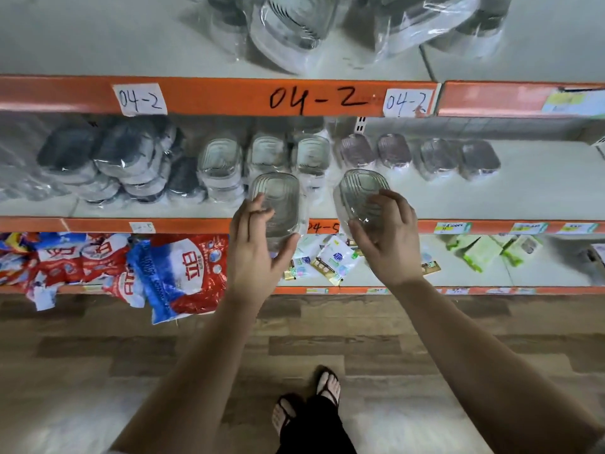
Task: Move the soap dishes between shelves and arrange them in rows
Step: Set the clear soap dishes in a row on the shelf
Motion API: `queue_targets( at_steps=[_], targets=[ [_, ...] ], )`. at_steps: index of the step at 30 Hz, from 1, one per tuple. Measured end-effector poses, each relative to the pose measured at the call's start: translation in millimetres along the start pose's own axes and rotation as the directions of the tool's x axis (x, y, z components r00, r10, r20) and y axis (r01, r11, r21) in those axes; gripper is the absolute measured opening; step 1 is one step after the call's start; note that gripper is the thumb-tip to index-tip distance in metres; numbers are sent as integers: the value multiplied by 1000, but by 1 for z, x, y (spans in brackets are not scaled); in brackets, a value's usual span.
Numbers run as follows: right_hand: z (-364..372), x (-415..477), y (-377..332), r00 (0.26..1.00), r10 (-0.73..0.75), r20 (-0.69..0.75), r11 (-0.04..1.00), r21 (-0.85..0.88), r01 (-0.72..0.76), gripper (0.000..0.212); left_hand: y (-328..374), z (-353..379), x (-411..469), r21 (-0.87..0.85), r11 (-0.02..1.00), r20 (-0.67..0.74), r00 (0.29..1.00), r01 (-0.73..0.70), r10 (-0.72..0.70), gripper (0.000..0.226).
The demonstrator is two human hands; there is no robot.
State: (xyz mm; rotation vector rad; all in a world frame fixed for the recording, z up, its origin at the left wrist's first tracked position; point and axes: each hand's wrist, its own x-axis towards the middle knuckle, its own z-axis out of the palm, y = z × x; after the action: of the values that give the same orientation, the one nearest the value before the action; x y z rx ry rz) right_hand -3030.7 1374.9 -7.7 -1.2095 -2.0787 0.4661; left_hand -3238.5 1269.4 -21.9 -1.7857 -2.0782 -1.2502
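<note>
Now you're mid-placement, left hand point(255, 244) curled round one clear soap dish point(276, 198) and right hand point(386, 237) gripping a second dish point(360, 188) at the middle shelf's point(491, 198) near edge; next, set both down straight, extending the clear rows point(268, 152) nearward.

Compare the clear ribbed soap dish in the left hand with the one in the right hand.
The left hand's clear ribbed plastic soap dish lies square-on, long axis pointing at the shelf; the right hand's clear ribbed plastic soap dish is slanted. The left hand grips its dish by the left edge and near end; the right hand curls its fingers over its dish's right side. Both are clear, ribbed, rounded oblongs in glossy film.
</note>
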Motion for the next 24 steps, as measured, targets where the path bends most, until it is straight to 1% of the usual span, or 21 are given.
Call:
queue_targets(
  at_steps=[7,16,21,24],
  targets=[
    [64,36,35,999,-47,5,999,18,46,49,-40,42,20,-2,1000,-55,998,14,-14,49],
    [120,103,46,986,-109,-123,992,54,116,45,-74,83,47,17,1000,-133,991,0,2,47],
    [136,125,56,979,-178,-102,982,42,183,43,-87,86,60,39,999,-180,983,-25,31,46],
    [145,143,61,982,-161,-102,986,34,165,45,-95,89,67,42,998,-177,983,-37,43,46]
  ],
)
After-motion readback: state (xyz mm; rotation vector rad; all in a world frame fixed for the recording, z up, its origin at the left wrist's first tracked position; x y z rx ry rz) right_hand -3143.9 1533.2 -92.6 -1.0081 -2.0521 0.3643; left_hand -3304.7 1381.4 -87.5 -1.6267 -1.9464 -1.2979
